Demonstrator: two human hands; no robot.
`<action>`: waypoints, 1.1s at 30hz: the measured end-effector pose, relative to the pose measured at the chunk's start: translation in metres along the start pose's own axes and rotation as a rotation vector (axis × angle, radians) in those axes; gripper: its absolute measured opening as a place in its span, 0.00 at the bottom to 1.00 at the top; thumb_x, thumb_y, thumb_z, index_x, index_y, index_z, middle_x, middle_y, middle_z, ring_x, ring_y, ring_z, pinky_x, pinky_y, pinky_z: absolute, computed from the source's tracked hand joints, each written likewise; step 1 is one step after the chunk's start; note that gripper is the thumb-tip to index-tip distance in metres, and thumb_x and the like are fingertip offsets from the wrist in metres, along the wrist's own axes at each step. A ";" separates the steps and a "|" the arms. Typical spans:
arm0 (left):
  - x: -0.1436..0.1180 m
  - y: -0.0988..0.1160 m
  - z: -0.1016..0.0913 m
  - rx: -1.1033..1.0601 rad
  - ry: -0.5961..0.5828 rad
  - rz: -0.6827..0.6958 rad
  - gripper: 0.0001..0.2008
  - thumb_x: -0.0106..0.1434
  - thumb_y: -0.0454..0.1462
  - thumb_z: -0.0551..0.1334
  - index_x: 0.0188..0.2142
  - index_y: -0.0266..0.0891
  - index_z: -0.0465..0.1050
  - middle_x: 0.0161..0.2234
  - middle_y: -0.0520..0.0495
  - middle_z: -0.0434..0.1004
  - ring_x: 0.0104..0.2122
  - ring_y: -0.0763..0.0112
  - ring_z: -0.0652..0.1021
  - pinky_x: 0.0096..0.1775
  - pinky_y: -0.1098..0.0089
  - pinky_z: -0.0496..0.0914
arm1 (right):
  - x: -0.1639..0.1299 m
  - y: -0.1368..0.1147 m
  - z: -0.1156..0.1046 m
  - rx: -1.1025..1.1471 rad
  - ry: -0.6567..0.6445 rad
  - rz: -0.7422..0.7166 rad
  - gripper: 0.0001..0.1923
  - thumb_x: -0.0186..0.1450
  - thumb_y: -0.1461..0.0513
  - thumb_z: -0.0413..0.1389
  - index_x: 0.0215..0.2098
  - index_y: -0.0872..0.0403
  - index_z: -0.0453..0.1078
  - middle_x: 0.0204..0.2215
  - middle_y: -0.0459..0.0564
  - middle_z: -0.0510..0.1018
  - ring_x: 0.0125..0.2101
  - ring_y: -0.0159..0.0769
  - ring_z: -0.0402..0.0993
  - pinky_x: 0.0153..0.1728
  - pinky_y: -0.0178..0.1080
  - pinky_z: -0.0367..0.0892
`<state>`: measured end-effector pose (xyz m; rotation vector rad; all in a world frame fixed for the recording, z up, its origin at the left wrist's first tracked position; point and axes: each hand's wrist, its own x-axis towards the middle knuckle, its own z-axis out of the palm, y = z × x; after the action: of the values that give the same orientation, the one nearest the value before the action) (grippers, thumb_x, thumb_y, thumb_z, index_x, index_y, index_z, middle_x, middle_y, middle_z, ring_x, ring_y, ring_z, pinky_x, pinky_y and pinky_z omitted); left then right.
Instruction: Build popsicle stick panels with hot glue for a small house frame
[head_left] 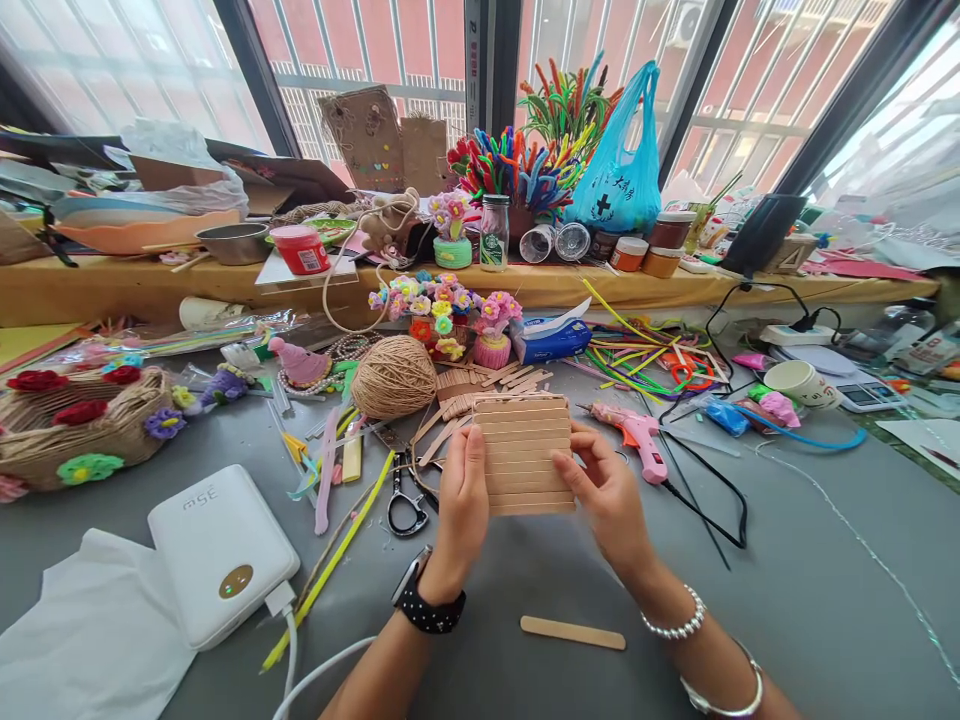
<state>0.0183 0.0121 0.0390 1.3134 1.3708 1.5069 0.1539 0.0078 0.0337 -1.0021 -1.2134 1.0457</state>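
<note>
Both my hands hold a flat panel of wooden craft sticks (523,452) glued side by side, raised just above the grey table (787,600). My left hand (462,505) grips its left edge, thumb on the front. My right hand (606,490) grips the right edge. A single loose craft stick (572,632) lies on the table below the panel, between my wrists. More loose sticks (480,385) are heaped just behind the panel. A pink glue gun (636,432) lies right of my right hand.
A ball of twine (394,376), scissors (406,495) and pipe cleaners (341,540) lie to the left. A white power bank (221,551) with cable sits at front left, a woven basket (79,425) at far left. A black cord (705,500) runs right. A cluttered shelf (525,285) spans the back.
</note>
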 end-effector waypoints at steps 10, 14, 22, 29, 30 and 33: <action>0.002 0.000 -0.001 -0.108 -0.066 -0.032 0.16 0.62 0.48 0.47 0.31 0.40 0.65 0.29 0.53 0.69 0.30 0.72 0.69 0.33 0.74 0.65 | 0.004 0.004 -0.003 0.134 0.074 0.094 0.09 0.57 0.56 0.55 0.25 0.53 0.66 0.42 0.46 0.68 0.43 0.37 0.64 0.40 0.36 0.59; 0.002 -0.001 0.000 -0.183 -0.090 -0.021 0.18 0.63 0.48 0.45 0.37 0.41 0.67 0.33 0.52 0.71 0.36 0.71 0.70 0.37 0.73 0.65 | 0.004 0.006 -0.002 0.265 0.126 0.178 0.10 0.56 0.54 0.56 0.25 0.53 0.65 0.42 0.46 0.69 0.43 0.37 0.64 0.39 0.36 0.59; 0.000 0.004 -0.001 -0.155 -0.164 -0.017 0.10 0.63 0.43 0.49 0.35 0.40 0.61 0.33 0.50 0.69 0.33 0.72 0.70 0.35 0.73 0.65 | 0.002 0.005 0.001 0.188 0.138 0.158 0.11 0.55 0.53 0.56 0.29 0.53 0.65 0.41 0.48 0.71 0.41 0.38 0.65 0.35 0.36 0.61; -0.001 0.003 0.001 -0.208 -0.257 0.005 0.14 0.57 0.39 0.58 0.42 0.40 0.57 0.40 0.46 0.69 0.40 0.66 0.72 0.43 0.67 0.65 | 0.000 0.006 0.003 0.226 0.175 0.163 0.12 0.57 0.52 0.53 0.32 0.50 0.62 0.34 0.45 0.71 0.34 0.34 0.66 0.31 0.35 0.62; -0.001 0.003 0.001 -0.192 -0.248 0.007 0.13 0.58 0.39 0.58 0.41 0.40 0.58 0.39 0.47 0.69 0.40 0.66 0.72 0.42 0.67 0.66 | 0.001 0.006 0.003 0.237 0.175 0.167 0.12 0.57 0.52 0.53 0.32 0.50 0.61 0.33 0.45 0.71 0.33 0.34 0.66 0.30 0.34 0.62; -0.001 0.001 0.002 -0.146 -0.230 0.026 0.11 0.60 0.40 0.55 0.40 0.39 0.58 0.35 0.48 0.70 0.36 0.68 0.72 0.38 0.69 0.66 | 0.002 0.005 0.004 0.284 0.172 0.183 0.11 0.57 0.52 0.53 0.34 0.48 0.61 0.33 0.43 0.70 0.33 0.33 0.65 0.30 0.33 0.62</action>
<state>0.0208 0.0111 0.0400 1.3692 1.0822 1.3957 0.1500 0.0107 0.0291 -0.9697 -0.8182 1.2095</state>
